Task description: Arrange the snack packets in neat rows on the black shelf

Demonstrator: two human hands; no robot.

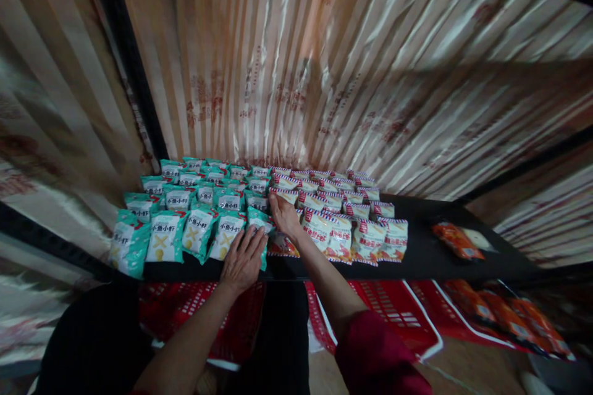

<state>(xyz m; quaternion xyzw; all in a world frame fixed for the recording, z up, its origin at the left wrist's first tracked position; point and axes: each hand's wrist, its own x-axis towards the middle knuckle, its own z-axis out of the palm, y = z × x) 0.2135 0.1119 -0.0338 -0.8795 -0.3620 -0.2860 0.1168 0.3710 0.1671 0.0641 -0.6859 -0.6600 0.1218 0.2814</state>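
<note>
Rows of teal-and-white snack bags (pixel 164 236) stand upright on the left part of a black shelf (pixel 287 270). My left hand (pixel 243 259) lies over the front-row bags at their right end, fingers stretched out and touching the front of a teal bag (pixel 257 219). Just beside it, my right hand (pixel 284 215) reaches in where the teal rows meet rows of white snack bags (pixel 319 231) with red lettering and striped edges. Its fingers are extended against the bags; the thumb is partly hidden.
An orange packet (pixel 456 241) lies farther right on the shelf. Below stand red plastic baskets (pixel 389 308), and more orange packets (pixel 509 315) sit at the lower right. Striped, wrinkled sheeting (pixel 296 74) hangs behind, with a black shelf post (pixel 134 62) at the left.
</note>
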